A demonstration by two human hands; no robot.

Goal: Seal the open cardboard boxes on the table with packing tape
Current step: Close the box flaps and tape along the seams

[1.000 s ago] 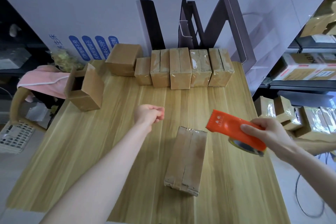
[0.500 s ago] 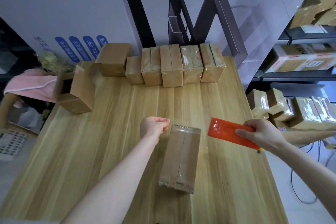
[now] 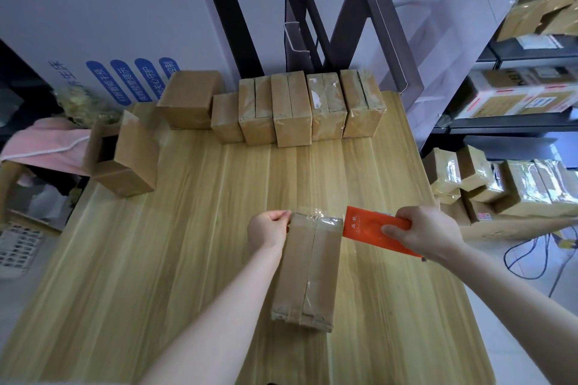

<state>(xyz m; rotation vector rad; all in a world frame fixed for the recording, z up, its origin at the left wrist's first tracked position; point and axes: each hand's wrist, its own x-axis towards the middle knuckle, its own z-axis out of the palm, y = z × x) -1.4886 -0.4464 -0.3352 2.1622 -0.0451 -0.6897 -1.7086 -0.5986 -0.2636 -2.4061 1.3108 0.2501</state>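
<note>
- Head view: a closed cardboard box (image 3: 308, 269) lies flat on the wooden table (image 3: 187, 228), just below the centre of the frame, its long side running away from the camera.
- A strip of clear tape (image 3: 316, 216) stretches across the far end of this box, from its left corner to the orange tape dispenser (image 3: 372, 230) just beside its right edge.
- Left hand (image 3: 269, 230): fingers curled, fingertips pinching the tape end at the box's far left corner.
- Right hand (image 3: 422, 233): thumb on top and fingers wrapped round the dispenser, right of the box; the dispenser's front edge touches the box's right side.
- More tape shows glossy along the box's middle seam and near end.
- Upper centre: a row of taped boxes (image 3: 291, 109) stands side by side at the table's far edge, with two plain boxes at its left end.
- Left of the frame: an open box (image 3: 125, 159) lies on its side near the table's edge, flaps spread.
- Far left: a pink cloth (image 3: 47, 144) beside the table.
- Right: metal shelves (image 3: 500, 122) with wrapped parcels on and below them.
</note>
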